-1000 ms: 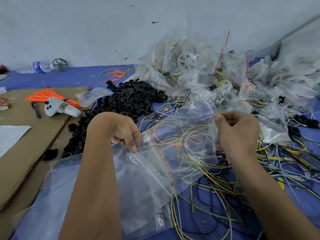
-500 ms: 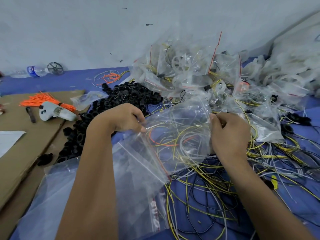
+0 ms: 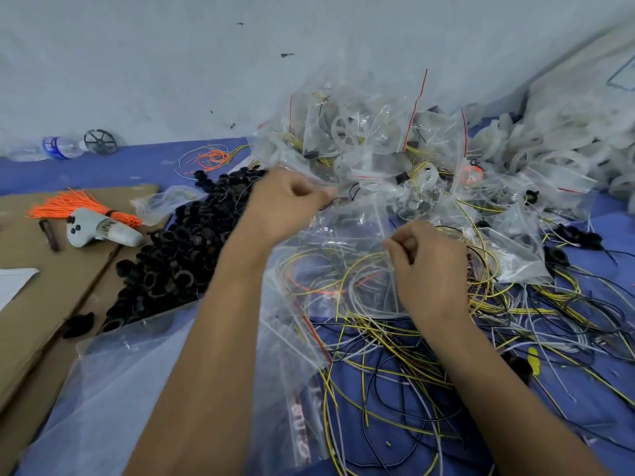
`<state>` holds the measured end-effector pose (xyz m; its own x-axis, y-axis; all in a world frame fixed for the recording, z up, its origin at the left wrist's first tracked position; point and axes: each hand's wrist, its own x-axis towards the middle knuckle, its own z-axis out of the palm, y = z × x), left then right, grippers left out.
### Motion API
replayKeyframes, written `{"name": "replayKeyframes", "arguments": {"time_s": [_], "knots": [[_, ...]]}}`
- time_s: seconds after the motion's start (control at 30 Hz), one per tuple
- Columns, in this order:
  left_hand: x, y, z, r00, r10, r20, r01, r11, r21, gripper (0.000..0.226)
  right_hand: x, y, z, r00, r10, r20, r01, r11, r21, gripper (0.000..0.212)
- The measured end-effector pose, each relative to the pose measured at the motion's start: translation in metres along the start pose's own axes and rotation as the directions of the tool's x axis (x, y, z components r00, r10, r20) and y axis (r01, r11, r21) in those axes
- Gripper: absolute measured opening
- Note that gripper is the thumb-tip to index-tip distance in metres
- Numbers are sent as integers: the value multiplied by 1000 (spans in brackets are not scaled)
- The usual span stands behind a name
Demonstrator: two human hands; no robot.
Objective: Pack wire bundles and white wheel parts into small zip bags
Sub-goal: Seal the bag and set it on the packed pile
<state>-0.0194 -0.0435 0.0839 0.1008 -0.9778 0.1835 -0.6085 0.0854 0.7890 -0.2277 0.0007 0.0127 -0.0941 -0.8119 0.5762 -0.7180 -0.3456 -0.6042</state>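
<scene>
— Looking at the hands, what do they hold?

— Both hands hold one small clear zip bag (image 3: pixel 347 255). The left hand (image 3: pixel 285 204) pinches the top edge of the bag on the left side, with its fingers curled in. That part is a bit blurry. The right hand (image 3: pixel 429 266) pinches the right edge of the bag, thumb against bent fingers.

— What is in the bag?

— A wire bundle (image 3: pixel 330 280) with yellow, white and orange wires. It shows right through the plastic, between the two hands.

— Where is the bag?

— It is up over the blue cloth (image 3: pixel 103 166), just in front of a big pile of filled zip bags (image 3: pixel 378 142). Some of those have a white wheel part (image 3: pixel 344 130) inside. Loose yellow, black and white wires (image 3: pixel 395 365) lie under and near the right arm.

— What else is around?

— A heap of black rings (image 3: pixel 178 255) sits left of the left arm. On the brown cardboard (image 3: pixel 34 297) lie a white controller (image 3: pixel 99 230) and a bunch of orange ties (image 3: pixel 79 206). A water bottle (image 3: pixel 51 149) lies far back by the wall. A big clear plastic bag (image 3: pixel 120 389) lies under the left arm.
</scene>
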Motion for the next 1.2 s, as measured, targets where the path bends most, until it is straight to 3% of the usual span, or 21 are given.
{"name": "replayKeyframes", "arguments": {"time_s": [0.07, 0.13, 0.27, 0.47, 0.6, 0.8, 0.9, 1.03, 1.2], "knots": [[-9, 14, 25, 965, -82, 249, 101, 993, -63, 52, -1, -3, 0, 998, -57, 26, 57, 998, 7, 11], [-14, 21, 45, 934, -149, 325, 176, 983, -54, 47, -3, -5, 1, 993, -99, 66, 97, 995, 24, 18], [-19, 25, 56, 910, -231, 345, 261, 965, -40, 22, -3, -6, 3, 983, -152, 99, 154, 988, -5, 22], [-23, 24, 57, 884, -292, 366, 340, 938, -72, 20, -4, -2, 2, 972, -196, 127, 203, 978, -45, 20], [-21, 20, 52, 897, -268, 352, 310, 948, -69, 20, -2, 0, 5, 966, -194, 170, 193, 981, 20, 10], [-15, 17, 36, 855, -246, 456, 281, 960, -9, 29, 0, 9, 4, 962, -98, 256, 118, 991, -61, 20], [-16, 17, 45, 866, -264, 426, 268, 962, 51, 18, 1, 8, 5, 952, -114, 283, 131, 991, -40, 17], [-20, 21, 66, 931, -188, 312, 127, 970, 206, 29, 2, 10, 6, 944, -101, 314, 117, 993, -33, 10], [-15, 14, 69, 934, -200, 295, 135, 964, 228, 23, 3, 10, 2, 895, -111, 431, 91, 994, 68, 24]]}}
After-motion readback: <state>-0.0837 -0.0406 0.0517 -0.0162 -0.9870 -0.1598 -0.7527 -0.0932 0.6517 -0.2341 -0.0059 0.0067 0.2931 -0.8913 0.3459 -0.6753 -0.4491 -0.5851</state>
